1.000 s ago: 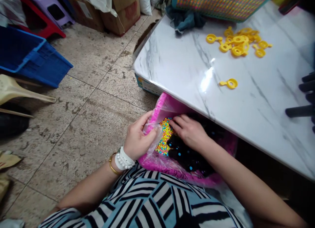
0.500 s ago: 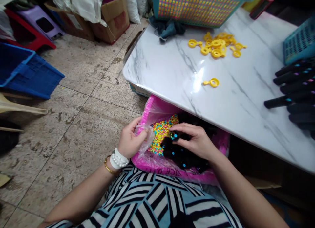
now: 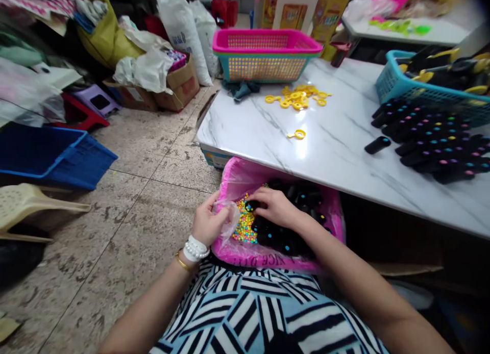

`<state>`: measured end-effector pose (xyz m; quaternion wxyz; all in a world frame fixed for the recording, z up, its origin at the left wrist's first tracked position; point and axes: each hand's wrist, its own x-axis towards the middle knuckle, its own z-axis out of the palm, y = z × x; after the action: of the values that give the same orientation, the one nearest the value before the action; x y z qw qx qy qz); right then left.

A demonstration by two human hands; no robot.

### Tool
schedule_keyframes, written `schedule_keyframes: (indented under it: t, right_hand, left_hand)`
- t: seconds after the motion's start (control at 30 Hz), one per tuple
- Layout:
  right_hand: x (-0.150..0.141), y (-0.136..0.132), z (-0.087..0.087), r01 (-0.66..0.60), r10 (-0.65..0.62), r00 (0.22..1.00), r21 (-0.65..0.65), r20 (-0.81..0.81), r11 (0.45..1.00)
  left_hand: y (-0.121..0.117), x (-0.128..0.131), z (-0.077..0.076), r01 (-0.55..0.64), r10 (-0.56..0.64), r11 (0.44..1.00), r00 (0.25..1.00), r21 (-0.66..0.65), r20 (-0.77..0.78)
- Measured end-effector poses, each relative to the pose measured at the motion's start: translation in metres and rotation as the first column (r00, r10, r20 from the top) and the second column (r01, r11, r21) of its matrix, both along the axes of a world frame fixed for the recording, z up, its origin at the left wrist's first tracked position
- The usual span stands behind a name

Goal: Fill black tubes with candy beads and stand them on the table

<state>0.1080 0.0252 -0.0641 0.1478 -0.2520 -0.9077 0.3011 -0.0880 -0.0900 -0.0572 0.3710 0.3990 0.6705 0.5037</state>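
Observation:
On my lap, against the table's edge, rests a pink bag [image 3: 268, 261] lined with clear plastic. Small multicoloured beads [image 3: 245, 231] fill its left part, and several black tubes [image 3: 283, 242] lie in its right part. My left hand [image 3: 209, 221] is closed on the bag's left rim and its crumpled plastic liner [image 3: 229, 213]. Over the beads, my right hand [image 3: 273, 206] is closed around one black tube [image 3: 250, 205], whose end touches or sits just above the beads. Its fingertips are partly hidden.
The marble-patterned table [image 3: 248, 132] carries yellow ring-shaped pieces [image 3: 300, 96], a pink and teal basket [image 3: 264, 55], black tubes laid in rows [image 3: 436, 140] and a blue basket [image 3: 417, 91]. A blue crate [image 3: 80, 160] and a cream stool [image 3: 26, 203] stand on the floor to the left.
My right hand has moved left and down toward the beads with the black tube. The left hand keeps its hold on the bag. The view has tilted up, showing more of the room.

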Motion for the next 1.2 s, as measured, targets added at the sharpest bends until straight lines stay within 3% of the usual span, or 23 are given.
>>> schedule_keyframes:
  t: [0.13,0.23,0.43,0.53,0.6,0.67,0.73,0.87,0.97,1.0,1.03,1.07,1.13,1.17,1.2]
  right_hand:
    - [0.03,-0.009,0.001,0.192,-0.272,0.94,-0.338,-0.205,0.921]
    - [0.038,-0.015,0.005,0.217,-0.362,0.897,-0.463,-0.254,0.86]
    - [0.054,-0.015,0.027,0.245,-0.407,0.853,-0.439,-0.325,0.864]
    - [0.09,-0.006,0.042,0.435,-0.56,0.749,-0.374,-0.356,0.819]
    - [0.121,0.009,0.051,0.675,-0.715,0.601,-0.252,-0.357,0.693]
    - [0.153,0.03,0.059,0.876,-0.835,0.44,-0.048,-0.33,0.48]
    - [0.181,0.055,0.066,0.945,-0.909,0.325,0.136,-0.261,0.299]
    - [0.208,0.086,0.07,0.959,-0.968,0.199,0.234,-0.155,0.16]
    - [0.194,0.068,0.062,0.951,-0.948,0.169,0.297,-0.271,0.085]
    - [0.183,0.055,0.059,0.948,-0.925,0.191,0.307,-0.328,0.086]
    - [0.17,0.04,0.055,0.94,-0.896,0.243,0.319,-0.371,0.123]
    - [0.155,0.026,0.051,0.909,-0.853,0.355,0.356,-0.384,0.218]
    - [0.121,0.003,0.043,0.633,-0.607,0.76,0.48,-0.234,0.607]
    - [0.104,-0.002,0.038,0.411,-0.421,0.901,0.523,-0.107,0.746]
    - [0.088,-0.003,0.032,0.181,-0.232,0.972,0.538,0.028,0.823]
  left_hand:
    - [-0.001,-0.005,-0.009,-0.017,0.016,1.0,1.0,0.022,0.024]
    - [0.002,-0.005,-0.007,-0.026,0.026,1.0,0.999,0.012,0.027]
    - [0.005,-0.005,-0.008,-0.023,0.024,1.0,0.999,-0.012,0.028]
    - [0.005,-0.008,-0.014,-0.031,0.035,0.998,0.997,-0.052,0.071]
    - [0.007,-0.01,-0.017,-0.054,0.063,0.995,0.992,-0.086,0.108]
    - [0.011,-0.011,-0.018,-0.07,0.088,0.989,0.986,-0.129,0.141]
    - [0.014,-0.009,-0.013,-0.068,0.092,0.986,0.983,-0.15,0.159]
    - [0.016,-0.001,0.0,-0.075,0.085,0.992,0.992,-0.102,0.097]
    - [0.013,0.001,0.0,-0.073,0.077,0.994,0.995,-0.082,0.056]
    - [0.011,0.001,-0.002,-0.066,0.069,0.995,0.997,-0.075,0.044]
    - [0.01,0.0,-0.004,-0.056,0.058,0.996,0.998,-0.066,0.03]
    - [0.008,-0.001,-0.006,-0.047,0.048,0.998,0.999,-0.052,0.015]
    - [0.005,-0.002,-0.01,-0.025,0.025,1.0,1.0,-0.016,0.003]
    - [0.004,-0.002,-0.011,-0.017,0.017,1.0,1.0,0.004,0.011]
    - [0.004,-0.002,-0.012,-0.008,0.007,1.0,1.0,0.02,0.024]
